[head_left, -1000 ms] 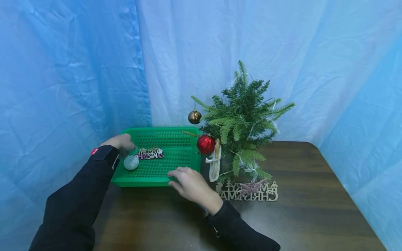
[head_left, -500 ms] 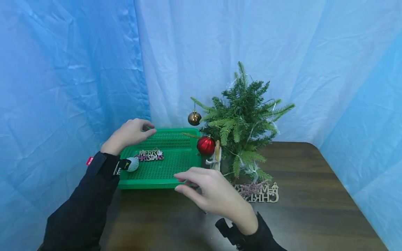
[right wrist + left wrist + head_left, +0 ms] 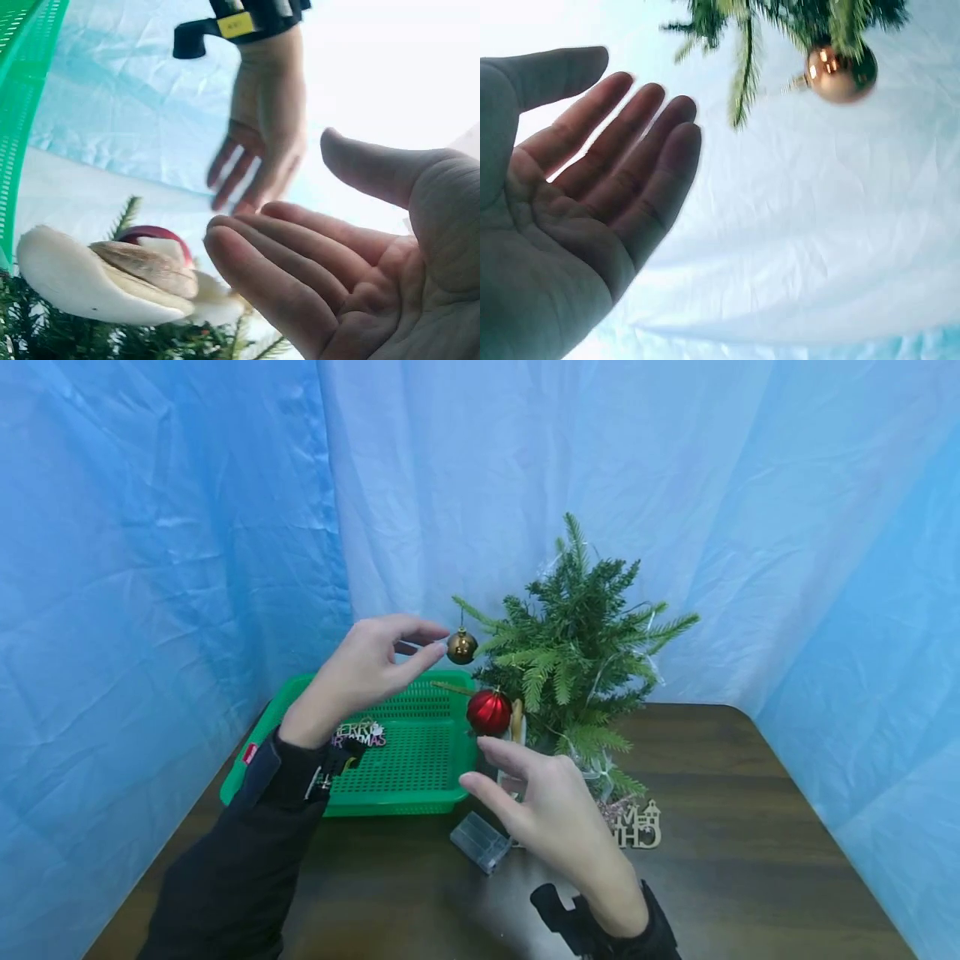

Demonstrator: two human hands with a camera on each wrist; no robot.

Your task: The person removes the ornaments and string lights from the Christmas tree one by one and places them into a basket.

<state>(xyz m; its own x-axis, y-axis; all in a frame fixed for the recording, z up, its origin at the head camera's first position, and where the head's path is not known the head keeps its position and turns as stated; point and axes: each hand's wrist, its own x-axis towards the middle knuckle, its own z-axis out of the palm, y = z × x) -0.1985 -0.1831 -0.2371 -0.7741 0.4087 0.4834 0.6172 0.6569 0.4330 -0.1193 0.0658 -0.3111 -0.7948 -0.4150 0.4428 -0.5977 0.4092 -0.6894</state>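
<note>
My left hand (image 3: 369, 670) hovers over the green basket (image 3: 422, 762), fingers extended beside the bronze ball ornament (image 3: 462, 648). In the left wrist view that bronze ball (image 3: 841, 75) hangs apart from the fingers, and nothing is held. The right hand (image 3: 561, 812) is raised in front of the small Christmas tree (image 3: 573, 635), fingers and thumb apart around nothing. Just above its fingertips hangs a red ball ornament (image 3: 489, 713). A white padded ornament with a brown stick-like piece (image 3: 105, 281) shows near this hand in the right wrist view.
A "Merry Christmas" sign (image 3: 367, 732) lies in the basket, partly covered by the left wrist. On the table (image 3: 750, 860) are a clear battery box (image 3: 480, 842) and a wooden letter sign (image 3: 640, 827), partly hidden by the right hand. Blue curtains (image 3: 187, 527) surround the table.
My left hand has risen from the basket's left side and moved right, toward the bronze ball. The right hand has moved right, away from the basket's front rim, exposing the battery box.
</note>
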